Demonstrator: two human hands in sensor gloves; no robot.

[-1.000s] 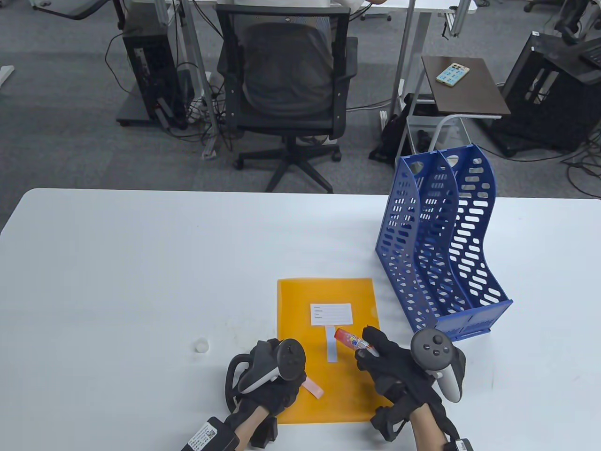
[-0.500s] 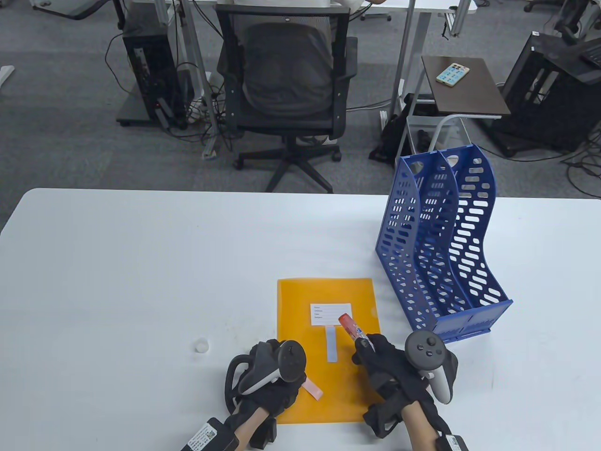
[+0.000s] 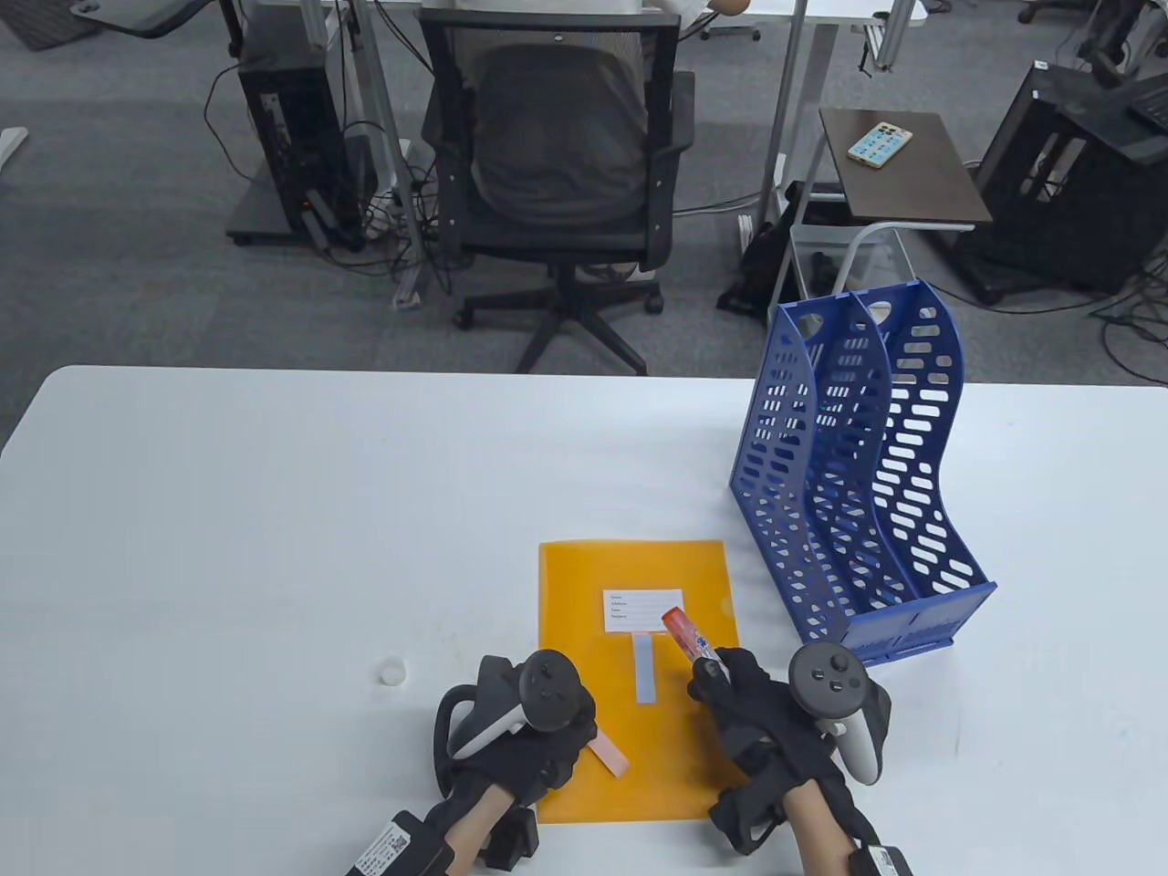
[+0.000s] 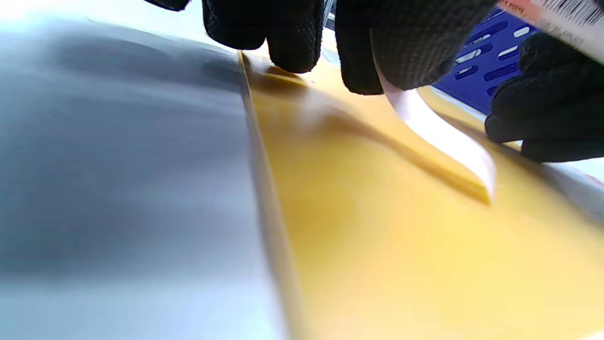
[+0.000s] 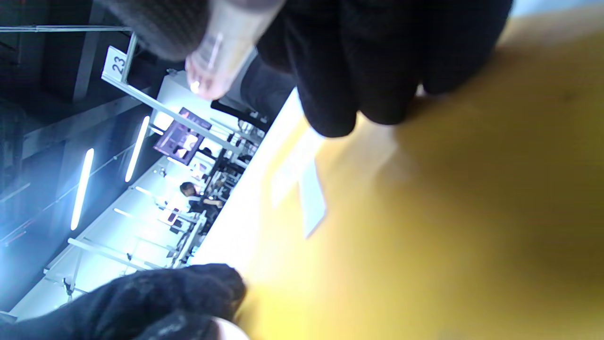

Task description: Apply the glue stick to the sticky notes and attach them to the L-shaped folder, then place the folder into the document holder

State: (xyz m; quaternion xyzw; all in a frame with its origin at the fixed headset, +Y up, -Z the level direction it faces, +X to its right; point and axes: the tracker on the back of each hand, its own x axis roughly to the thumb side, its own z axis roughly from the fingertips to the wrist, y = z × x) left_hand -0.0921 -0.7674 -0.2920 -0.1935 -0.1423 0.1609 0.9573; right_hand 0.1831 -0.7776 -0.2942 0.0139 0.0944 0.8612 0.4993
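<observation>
Two gloved hands work at the near edge of the white desk [image 3: 228, 511]. At far left of the working area a small white cap [image 3: 391, 671] lies alone on the desk, well apart from the other items. Next, the left hand [image 3: 525, 730] rests over the lower left corner of the orange L-shaped folder [image 3: 630, 575]; its fingers [image 4: 292, 38] pinch one end of a pink sticky note [image 3: 609, 756], whose free end curls up off the folder surface in the left wrist view. The folder lies flat near the desk's front edge, carrying a white printed label [image 3: 644, 610] in its upper half. A pale blue sticky note [image 3: 645, 669] lies lengthwise on the folder just below the label, its top end touching or nearly touching the label's lower edge. To its right, the right hand [image 3: 766, 712] is held over the folder's right side, fingers [image 3: 730, 671] clenched round the lower body of the glue stick [image 3: 691, 643]. The stick is tilted, its red end pointing up and away toward the label's lower right corner; whether that end touches the folder cannot be told. Furthest right, the blue document holder [image 3: 853, 474] stands upright on the desk, just beside the folder's right edge, two perforated compartments visible.
</observation>
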